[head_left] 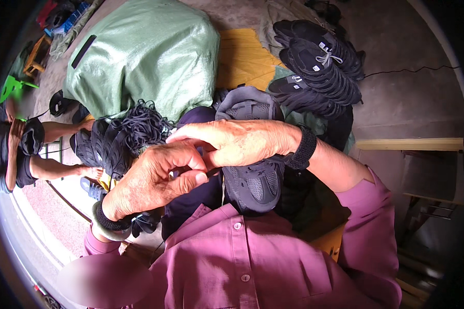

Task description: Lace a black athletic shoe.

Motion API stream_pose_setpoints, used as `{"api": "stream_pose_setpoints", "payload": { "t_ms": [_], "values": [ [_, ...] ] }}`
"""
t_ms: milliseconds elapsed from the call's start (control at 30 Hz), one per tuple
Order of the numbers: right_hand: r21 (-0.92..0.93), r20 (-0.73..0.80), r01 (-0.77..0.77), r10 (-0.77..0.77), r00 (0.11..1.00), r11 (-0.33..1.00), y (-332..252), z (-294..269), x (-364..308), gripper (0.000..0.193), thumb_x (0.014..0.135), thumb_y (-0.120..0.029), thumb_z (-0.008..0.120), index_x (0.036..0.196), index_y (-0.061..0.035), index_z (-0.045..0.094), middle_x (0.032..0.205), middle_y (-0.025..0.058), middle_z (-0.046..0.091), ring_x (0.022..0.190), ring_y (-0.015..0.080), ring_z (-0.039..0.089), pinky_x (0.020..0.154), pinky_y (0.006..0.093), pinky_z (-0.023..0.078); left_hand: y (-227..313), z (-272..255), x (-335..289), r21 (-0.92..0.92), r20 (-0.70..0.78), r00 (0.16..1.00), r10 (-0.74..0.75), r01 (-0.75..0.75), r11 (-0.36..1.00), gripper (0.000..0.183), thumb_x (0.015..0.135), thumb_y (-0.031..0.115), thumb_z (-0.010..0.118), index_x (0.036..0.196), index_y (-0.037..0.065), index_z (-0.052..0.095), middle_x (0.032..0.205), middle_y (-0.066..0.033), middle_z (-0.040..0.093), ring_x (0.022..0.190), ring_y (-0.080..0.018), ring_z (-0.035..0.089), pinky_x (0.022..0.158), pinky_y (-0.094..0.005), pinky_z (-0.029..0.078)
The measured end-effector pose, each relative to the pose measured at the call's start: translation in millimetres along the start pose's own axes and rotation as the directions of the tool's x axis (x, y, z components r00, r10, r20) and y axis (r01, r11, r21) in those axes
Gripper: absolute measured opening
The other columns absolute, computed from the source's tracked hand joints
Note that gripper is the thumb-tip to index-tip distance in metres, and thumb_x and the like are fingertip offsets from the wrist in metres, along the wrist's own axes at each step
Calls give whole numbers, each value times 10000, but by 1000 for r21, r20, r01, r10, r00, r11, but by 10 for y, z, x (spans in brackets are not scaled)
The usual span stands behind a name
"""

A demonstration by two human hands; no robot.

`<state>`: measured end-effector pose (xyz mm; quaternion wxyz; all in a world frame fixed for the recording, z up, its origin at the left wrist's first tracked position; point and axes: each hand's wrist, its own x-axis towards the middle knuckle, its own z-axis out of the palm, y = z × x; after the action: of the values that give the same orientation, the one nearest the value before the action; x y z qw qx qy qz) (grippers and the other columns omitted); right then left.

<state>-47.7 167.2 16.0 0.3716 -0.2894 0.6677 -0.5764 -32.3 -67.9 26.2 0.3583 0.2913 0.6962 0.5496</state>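
A black and grey sneaker (259,186) rests on my lap, its toe toward me. My right hand (237,139) crosses above the shoe's middle, its fingers curled in toward the other hand. My left hand (157,177) is closed, thumb against bent forefinger, just left of the shoe. Both hands meet, and whatever thin thing may be between the fingertips is hidden or too small to tell. Ahead of the left hand lies a tangled heap of black shoelaces (145,123), beside several dark shoes (105,149).
A big pale green woven sack (154,56) bulges ahead. Stacked black sneakers (319,69) stand at the far right near a thin cable (412,71). At the left sits another person (23,147) holding a dark shoe. A low wooden-edged ledge (410,144) is at the right.
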Motion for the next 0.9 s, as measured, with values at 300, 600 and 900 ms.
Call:
{"api": "stream_pose_setpoints", "payload": {
  "t_ms": [300,600,900],
  "values": [
    [-616,-122,65,-177,977,785,-175,-264,-363,184,978,-152,614,1018,13,685,943,144,676,884,312,674,812,405,525,-120,29,-149,214,-79,988,132,-112,970,214,986,198,722,929,0,662,965,-58,641,901,-197,607,784,-356,504],
    [-610,-500,-415,78,862,675,-536,-591,-1100,214,957,-196,636,957,13,679,855,150,658,848,309,651,779,394,498,-555,7,-330,576,-363,930,-50,266,773,123,942,165,693,963,47,719,1081,-126,676,916,-361,685,791,-426,553],
    [-511,-420,-353,130,898,784,-421,-353,-1008,205,948,-191,631,973,1,697,858,164,699,808,300,689,754,385,519,-592,-130,-341,615,-153,978,-139,205,762,140,916,181,714,968,56,747,917,-128,694,822,-348,691,736,-428,544]
  ]
}}
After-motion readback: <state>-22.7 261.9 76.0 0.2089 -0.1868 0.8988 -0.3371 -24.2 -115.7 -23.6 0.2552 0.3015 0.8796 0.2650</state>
